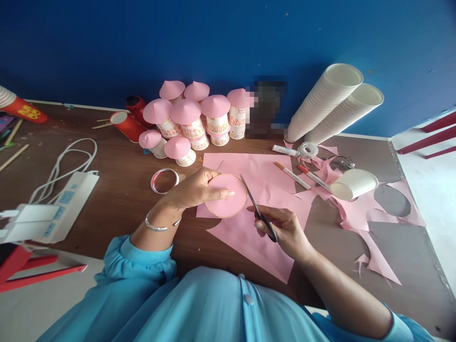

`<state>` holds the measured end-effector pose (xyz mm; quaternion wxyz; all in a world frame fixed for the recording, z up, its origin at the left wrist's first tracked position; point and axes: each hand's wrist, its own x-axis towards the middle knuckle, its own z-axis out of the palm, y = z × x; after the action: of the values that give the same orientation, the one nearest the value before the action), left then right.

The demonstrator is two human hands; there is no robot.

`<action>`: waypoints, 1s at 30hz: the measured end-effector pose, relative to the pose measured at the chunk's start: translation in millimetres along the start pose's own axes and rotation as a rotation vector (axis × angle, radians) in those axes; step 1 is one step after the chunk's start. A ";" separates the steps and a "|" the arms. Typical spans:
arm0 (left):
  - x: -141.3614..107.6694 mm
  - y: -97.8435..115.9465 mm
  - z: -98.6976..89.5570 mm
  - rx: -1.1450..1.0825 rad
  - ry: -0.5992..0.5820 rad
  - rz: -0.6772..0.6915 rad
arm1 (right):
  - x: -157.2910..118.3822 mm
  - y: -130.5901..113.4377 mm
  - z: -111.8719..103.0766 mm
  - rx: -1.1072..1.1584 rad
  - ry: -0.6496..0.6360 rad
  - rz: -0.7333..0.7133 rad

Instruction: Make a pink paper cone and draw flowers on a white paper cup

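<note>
A round pink paper disc (pixel 225 199) with a thin brownish outline is pinched in my left hand (pixel 199 190), thumb lying across its face. My right hand (pixel 285 232) grips a pair of scissors (pixel 261 216) by the dark handles, fingers through or around the loops. The blades point up and away, close beside the disc's right edge; whether they touch it I cannot tell. Beneath both hands lie pink paper sheets (pixel 263 171), overlapping on the brown table (pixel 124 213).
Paper cups with pink cone roofs (pixel 185 113) stand at the back. Tall white cup stacks (pixel 324 104) lean against the blue wall. Markers (pixel 292 175), a tape roll (pixel 308 149), a white cup (pixel 354 184) and pink scraps (pixel 377 256) lie right. A power strip (pixel 69 209) lies left.
</note>
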<state>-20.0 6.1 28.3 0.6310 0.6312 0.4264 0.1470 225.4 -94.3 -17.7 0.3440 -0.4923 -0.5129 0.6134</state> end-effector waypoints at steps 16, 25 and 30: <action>3.3 -6.4 12.9 -0.079 0.266 0.051 | 0.4 6.1 -1.0 0.114 0.086 0.012; 13.1 -13.5 33.9 -0.386 0.463 0.067 | 2.5 7.0 0.6 0.140 0.098 0.025; 18.4 -16.1 45.2 -0.555 0.447 0.080 | 3.0 6.6 1.8 0.129 0.100 0.031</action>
<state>17.9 -13.5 -0.3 0.6631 0.4045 0.4726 0.4163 223.4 -93.6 -24.8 0.3908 -0.5069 -0.4469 0.6249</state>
